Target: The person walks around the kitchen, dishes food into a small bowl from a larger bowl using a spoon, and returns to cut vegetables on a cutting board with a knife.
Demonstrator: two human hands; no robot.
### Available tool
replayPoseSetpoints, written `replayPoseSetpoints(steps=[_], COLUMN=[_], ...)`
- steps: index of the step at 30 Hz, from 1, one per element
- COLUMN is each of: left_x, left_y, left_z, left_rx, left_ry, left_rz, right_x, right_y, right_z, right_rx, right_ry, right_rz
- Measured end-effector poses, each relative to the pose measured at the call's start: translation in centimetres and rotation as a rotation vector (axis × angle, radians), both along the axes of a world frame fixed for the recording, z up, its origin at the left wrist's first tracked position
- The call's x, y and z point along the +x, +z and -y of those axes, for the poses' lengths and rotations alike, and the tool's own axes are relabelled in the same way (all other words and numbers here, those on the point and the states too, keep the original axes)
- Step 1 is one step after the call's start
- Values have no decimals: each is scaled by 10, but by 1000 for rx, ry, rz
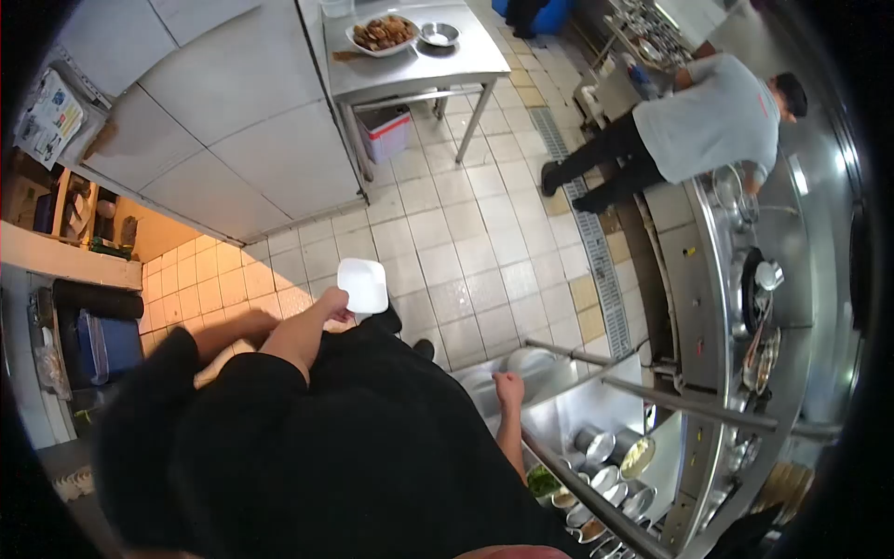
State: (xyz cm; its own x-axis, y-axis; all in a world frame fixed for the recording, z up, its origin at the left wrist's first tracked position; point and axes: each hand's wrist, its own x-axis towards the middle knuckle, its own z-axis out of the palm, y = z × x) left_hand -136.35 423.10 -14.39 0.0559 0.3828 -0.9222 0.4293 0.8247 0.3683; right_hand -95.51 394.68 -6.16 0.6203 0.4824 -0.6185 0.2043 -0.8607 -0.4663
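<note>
My left hand (pixel 336 306) is closed on the edge of a white square dish (pixel 361 285), held out in front of my body above the tiled floor. No food shows in the dish. On the other side, my right hand (pixel 507 388) is curled into a loose fist beside a steel counter (pixel 577 396) and its metal rails. Nothing shows between those fingers. Close to my left arm is another bare forearm (pixel 231 334) with a black sleeve, apparently another person's; its hand is partly hidden.
A steel table (pixel 475 70) carries a plate of brown food (pixel 384 34) and a metal bowl (pixel 440 35). A co-worker in a grey shirt (pixel 708 116) leans over the stove line at right. Metal containers (pixel 636 456) of ingredients stand below the rails. A drain grate (pixel 596 252) crosses the floor.
</note>
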Motion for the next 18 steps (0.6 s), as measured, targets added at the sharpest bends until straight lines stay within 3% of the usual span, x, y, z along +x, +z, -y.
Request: replayPoseSetpoints(steps=[3,6,8,10,12,13,15,17,18], left_x=[-4,-5,-15,-30,-52,-66,-100,-130,-149], left_y=[-13,-3,19,37,47,47,26,38,34], left_z=[-29,-63,-84,-101,-102,-102,-96,-82,-67], left_rx=[-27,0,41,83,120,145,136,136,134], left_ry=[-64,-27,-13,9,201,297,423,583,672], left_rz=[40,141,152,180,199,204,150,110,92], right_x=[3,-10,15,67,110,121,96,123,138], right_y=[-45,-40,-99,-191,-244,-251,-115,-159,-180], right_z=[-2,-21,-13,-4,-34,-66,-177,-260,-306], right_rx=[-115,-349,-430,-517,-584,-580,-274,-394,-532], right_ry=[36,-306,-170,-3,115,174,492,500,946], right_rz=[-45,-337,-412,-479,-523,-542,-278,-165,-4])
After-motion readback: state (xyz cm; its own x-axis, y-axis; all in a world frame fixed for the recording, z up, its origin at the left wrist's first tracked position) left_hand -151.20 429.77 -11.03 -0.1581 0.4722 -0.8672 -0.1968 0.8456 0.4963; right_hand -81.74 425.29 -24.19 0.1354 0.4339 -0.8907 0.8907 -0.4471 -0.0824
